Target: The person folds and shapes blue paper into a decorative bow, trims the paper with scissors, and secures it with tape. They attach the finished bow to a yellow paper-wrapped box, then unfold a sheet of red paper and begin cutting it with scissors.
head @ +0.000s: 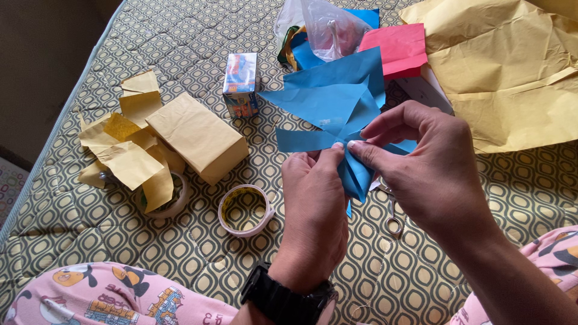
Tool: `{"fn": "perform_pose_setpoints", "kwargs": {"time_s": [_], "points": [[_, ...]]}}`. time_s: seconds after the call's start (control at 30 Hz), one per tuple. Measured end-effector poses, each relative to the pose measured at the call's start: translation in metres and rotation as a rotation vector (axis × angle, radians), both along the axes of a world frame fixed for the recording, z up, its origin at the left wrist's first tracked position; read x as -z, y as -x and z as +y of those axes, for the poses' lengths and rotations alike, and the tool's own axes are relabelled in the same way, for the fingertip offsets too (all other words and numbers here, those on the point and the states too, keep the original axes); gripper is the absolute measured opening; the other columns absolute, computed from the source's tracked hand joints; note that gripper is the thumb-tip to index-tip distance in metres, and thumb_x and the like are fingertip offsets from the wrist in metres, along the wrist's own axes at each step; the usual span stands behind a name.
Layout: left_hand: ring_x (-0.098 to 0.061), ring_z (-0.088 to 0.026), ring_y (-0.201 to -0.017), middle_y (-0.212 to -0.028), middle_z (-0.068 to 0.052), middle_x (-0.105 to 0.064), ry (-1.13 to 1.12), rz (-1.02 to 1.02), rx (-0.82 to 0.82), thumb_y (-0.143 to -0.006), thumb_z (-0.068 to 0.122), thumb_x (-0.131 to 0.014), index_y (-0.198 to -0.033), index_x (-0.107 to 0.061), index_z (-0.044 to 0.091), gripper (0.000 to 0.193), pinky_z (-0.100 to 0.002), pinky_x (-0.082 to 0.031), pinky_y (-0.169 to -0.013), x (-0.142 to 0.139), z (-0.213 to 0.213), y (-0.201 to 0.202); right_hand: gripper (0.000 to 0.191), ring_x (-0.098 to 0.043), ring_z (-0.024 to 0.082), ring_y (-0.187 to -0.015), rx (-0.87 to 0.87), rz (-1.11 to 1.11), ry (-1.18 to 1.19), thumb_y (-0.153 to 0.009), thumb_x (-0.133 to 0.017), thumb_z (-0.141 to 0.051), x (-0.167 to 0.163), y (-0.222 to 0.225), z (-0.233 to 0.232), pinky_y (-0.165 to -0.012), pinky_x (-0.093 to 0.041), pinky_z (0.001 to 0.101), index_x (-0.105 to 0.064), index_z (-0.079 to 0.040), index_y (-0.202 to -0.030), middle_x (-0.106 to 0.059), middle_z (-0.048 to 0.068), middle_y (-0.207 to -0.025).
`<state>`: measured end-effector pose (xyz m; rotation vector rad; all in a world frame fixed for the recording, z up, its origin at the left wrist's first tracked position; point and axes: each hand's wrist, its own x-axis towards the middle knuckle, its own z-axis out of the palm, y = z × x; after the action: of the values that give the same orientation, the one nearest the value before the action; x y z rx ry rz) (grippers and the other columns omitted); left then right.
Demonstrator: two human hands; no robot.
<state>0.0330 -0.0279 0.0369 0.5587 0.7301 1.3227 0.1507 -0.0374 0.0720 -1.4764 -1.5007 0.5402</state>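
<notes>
Both hands pinching folded blue paper above the bed.

My left hand (313, 198) and right hand (421, 162) each grip the blue paper (328, 105) at its gathered centre, fingertips meeting there, held over the patterned bed (180, 36). Tape roll (244, 209) just left of my left hand; scissors (391, 213) partly hidden under my right. Wrapped brown box (198, 137) further left.
</notes>
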Motion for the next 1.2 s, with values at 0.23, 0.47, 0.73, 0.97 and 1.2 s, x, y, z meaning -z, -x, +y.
{"fn": "perform_pose_setpoints", "kwargs": {"time_s": [0.23, 0.47, 0.73, 0.97, 1.2], "points": [[-0.053, -0.006, -0.055, -0.072, -0.005, -0.062, -0.059, 0.063, -0.030, -0.099, 0.007, -0.056, -0.081, -0.064, -0.006, 0.024, -0.024, -0.042, -0.047, 0.0034, -0.0001, -0.0007, 0.019, -0.072, 0.010, -0.071, 0.003, 0.005, 0.002, -0.083, -0.082, -0.009, -0.0009, 0.0011, 0.0005, -0.060, -0.059, 0.0232, -0.071, 0.000, -0.096, -0.076, 0.007, -0.085], [-0.061, -0.009, -0.059, -0.077, -0.008, -0.066, -0.047, -0.060, -0.026, -0.098, 0.005, -0.053, -0.086, -0.065, -0.008, 0.022, -0.025, -0.051, -0.054, 0.0042, 0.0009, -0.0017, 0.018, -0.071, 0.009, -0.072, -0.002, -0.016, -0.018, -0.082, -0.082, -0.008, 0.0003, 0.0010, 0.0000, -0.061, -0.058, 0.0228, -0.072, 0.000, -0.096, -0.076, 0.007, -0.084], [-0.060, -0.009, -0.058, -0.076, -0.008, -0.066, -0.037, -0.065, -0.041, -0.099, 0.005, -0.054, -0.085, -0.063, -0.008, 0.022, -0.025, -0.049, -0.053, 0.0044, 0.0023, -0.0028, 0.017, -0.070, 0.008, -0.069, -0.002, 0.027, 0.004, -0.083, -0.081, -0.008, 0.0006, 0.0014, 0.0008, -0.059, -0.058, 0.0224, -0.072, 0.000, -0.095, -0.076, 0.007, -0.084], [-0.054, -0.008, -0.052, -0.070, -0.006, -0.062, 0.053, -0.037, -0.039, -0.098, 0.007, -0.055, -0.081, -0.061, -0.005, 0.022, -0.024, -0.044, -0.047, 0.0035, 0.0018, -0.0024, 0.017, -0.069, 0.008, -0.065, 0.012, 0.053, 0.049, -0.083, -0.081, -0.009, -0.0003, 0.0015, 0.0002, -0.053, -0.055, 0.0222, -0.072, -0.001, -0.095, -0.077, 0.007, -0.083], [-0.053, -0.007, -0.053, -0.070, -0.005, -0.060, 0.017, -0.087, -0.039, -0.101, 0.006, -0.056, -0.080, -0.057, -0.005, 0.023, -0.024, -0.045, -0.049, 0.0062, 0.0012, -0.0036, 0.015, -0.071, 0.007, -0.072, 0.006, -0.017, -0.013, -0.083, -0.081, -0.010, 0.0022, -0.0003, 0.0003, -0.059, -0.057, 0.0217, -0.073, -0.002, -0.092, -0.078, 0.006, -0.084]]}}
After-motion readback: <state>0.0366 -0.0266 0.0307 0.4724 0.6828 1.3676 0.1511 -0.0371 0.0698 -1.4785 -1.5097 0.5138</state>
